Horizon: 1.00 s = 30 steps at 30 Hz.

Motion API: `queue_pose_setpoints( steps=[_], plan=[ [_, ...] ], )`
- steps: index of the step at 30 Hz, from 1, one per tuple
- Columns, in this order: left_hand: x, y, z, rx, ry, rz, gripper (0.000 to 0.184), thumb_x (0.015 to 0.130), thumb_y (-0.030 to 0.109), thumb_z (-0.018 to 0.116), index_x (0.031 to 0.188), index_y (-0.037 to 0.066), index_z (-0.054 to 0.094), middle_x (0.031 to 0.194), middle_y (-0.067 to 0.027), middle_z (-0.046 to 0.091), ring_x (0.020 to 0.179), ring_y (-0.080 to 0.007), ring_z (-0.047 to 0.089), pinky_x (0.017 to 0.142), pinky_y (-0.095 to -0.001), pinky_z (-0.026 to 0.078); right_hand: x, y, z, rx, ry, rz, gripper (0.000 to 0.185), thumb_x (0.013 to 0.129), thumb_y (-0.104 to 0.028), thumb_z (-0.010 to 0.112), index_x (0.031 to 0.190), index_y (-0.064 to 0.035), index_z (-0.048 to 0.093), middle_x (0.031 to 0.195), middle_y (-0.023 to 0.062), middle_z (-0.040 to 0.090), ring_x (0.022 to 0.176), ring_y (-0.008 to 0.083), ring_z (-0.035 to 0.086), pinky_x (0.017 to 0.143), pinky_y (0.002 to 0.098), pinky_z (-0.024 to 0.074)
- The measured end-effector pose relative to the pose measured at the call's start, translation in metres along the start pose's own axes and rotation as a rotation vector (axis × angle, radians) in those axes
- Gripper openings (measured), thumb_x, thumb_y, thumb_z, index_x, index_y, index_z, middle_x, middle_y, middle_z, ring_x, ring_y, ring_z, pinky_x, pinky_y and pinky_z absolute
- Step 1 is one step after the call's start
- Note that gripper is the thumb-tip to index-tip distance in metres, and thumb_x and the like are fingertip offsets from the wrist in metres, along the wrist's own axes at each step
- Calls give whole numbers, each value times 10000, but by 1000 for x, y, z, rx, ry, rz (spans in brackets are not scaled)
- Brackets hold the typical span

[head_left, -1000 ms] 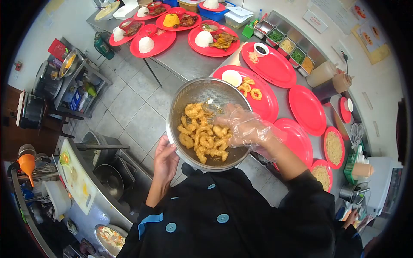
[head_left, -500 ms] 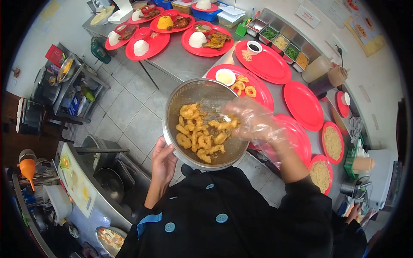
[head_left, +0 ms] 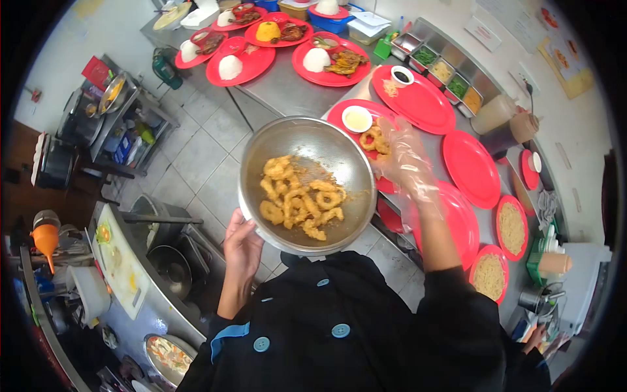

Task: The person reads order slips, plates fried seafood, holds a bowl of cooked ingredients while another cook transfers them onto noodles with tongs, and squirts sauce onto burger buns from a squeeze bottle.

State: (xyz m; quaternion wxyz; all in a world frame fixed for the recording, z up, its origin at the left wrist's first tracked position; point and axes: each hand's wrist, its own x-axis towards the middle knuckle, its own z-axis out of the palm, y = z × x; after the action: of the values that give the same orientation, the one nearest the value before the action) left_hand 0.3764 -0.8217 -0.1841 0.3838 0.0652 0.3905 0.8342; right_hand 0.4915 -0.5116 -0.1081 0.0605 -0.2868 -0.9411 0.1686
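My left hand grips the near left rim of a metal mesh strainer and keeps it tilted toward me. Inside it lies a heap of golden fried calamari rings with loose crumbs. My right hand, in a clear plastic glove, is over a red oval plate beyond the strainer. Its fingers are curled at some calamari on that plate and partly cover it; the fingertips are not fully visible. A small white cup of pale sauce sits beside the rings.
More red plates line the steel counter, some with noodles. Plates of rice and meat stand at the back. Metal garnish bins and squeeze bottles are along the wall. A cutting board is at left. Another person's hand shows lower right.
My right hand has moved from inside the strainer, where it held calamari, out to the red plate with the sauce cup. My left hand still holds the strainer, and the view has shifted slightly.
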Motion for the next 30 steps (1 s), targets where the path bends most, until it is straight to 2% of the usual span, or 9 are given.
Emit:
queue_pose_setpoints(
  steps=[3, 5, 9, 14, 18, 24, 26, 28, 30],
  plan=[
    [8, -2, 5, -67, -57, -36, 337, 863, 61, 506, 1192, 1, 463, 1169, -124, 549, 1093, -228, 535, 956, -378, 425, -10, -32, 9, 149, -62, -421, 836, 644, -316, 758, 1370, -119, 392, 1369, 254, 362, 1277, 390, 360, 1050, 434, 336],
    [13, -2, 19, -54, -66, -46, 253, 866, 50, 508, 1115, 23, 478, 1118, -113, 573, 1044, -214, 560, 919, -373, 448, -18, -61, 9, 230, -238, -507, 839, 641, -290, 754, 1380, -142, 387, 1400, 256, 315, 1291, 398, 338, 1059, 454, 323],
    [18, -6, 33, -44, -100, -72, 174, 870, 38, 513, 1043, 43, 494, 1058, -97, 601, 982, -191, 590, 873, -365, 476, -9, -92, 3, -4, -446, -555, 802, 615, -245, 757, 1338, -135, 430, 1360, 247, 339, 1240, 390, 396, 1027, 449, 367],
    [19, -12, 38, -41, -84, -84, 170, 867, 36, 519, 1036, 39, 500, 1058, -92, 599, 978, -183, 588, 866, -364, 479, -6, -76, 15, 82, -356, -466, 571, 625, -141, 752, 1161, -109, 557, 1079, 176, 479, 1033, 356, 544, 899, 421, 462],
    [19, -12, 39, -20, -106, -88, 188, 864, 43, 509, 1052, 33, 499, 1066, -98, 589, 997, -194, 577, 893, -370, 462, -10, -66, 22, 156, -317, -502, 490, 641, -146, 699, 1107, -99, 554, 1119, 151, 478, 1040, 343, 532, 832, 413, 467],
    [19, -13, 33, -26, -106, -70, 248, 861, 49, 500, 1108, 24, 480, 1109, -109, 573, 1043, -209, 556, 935, -373, 434, -22, -42, -16, 466, 74, -427, 393, 643, -82, 679, 1027, -42, 611, 1060, 117, 545, 1010, 260, 562, 868, 328, 463],
    [15, -10, 31, -35, -37, -33, 235, 858, 35, 498, 1093, 28, 489, 1083, -111, 592, 1003, -208, 584, 886, -372, 472, -18, -12, -25, 466, 150, -262, 420, 631, -65, 688, 1043, -44, 612, 1074, 121, 550, 1005, 272, 566, 877, 331, 465],
    [9, -5, 25, -23, -2, -19, 241, 859, 37, 500, 1100, 28, 492, 1087, -108, 592, 1007, -210, 582, 898, -369, 466, -16, 15, -30, 472, 112, 106, 454, 612, -63, 707, 1056, -46, 614, 1069, 129, 558, 1008, 290, 565, 888, 337, 466],
    [5, -1, 16, -12, 7, -2, 242, 858, 38, 506, 1100, 29, 496, 1095, -108, 589, 1023, -209, 574, 907, -363, 460, -2, 71, 6, 229, 88, 225, 492, 609, -96, 728, 1086, -54, 612, 1085, 138, 562, 1034, 307, 556, 908, 351, 460]
  ],
)
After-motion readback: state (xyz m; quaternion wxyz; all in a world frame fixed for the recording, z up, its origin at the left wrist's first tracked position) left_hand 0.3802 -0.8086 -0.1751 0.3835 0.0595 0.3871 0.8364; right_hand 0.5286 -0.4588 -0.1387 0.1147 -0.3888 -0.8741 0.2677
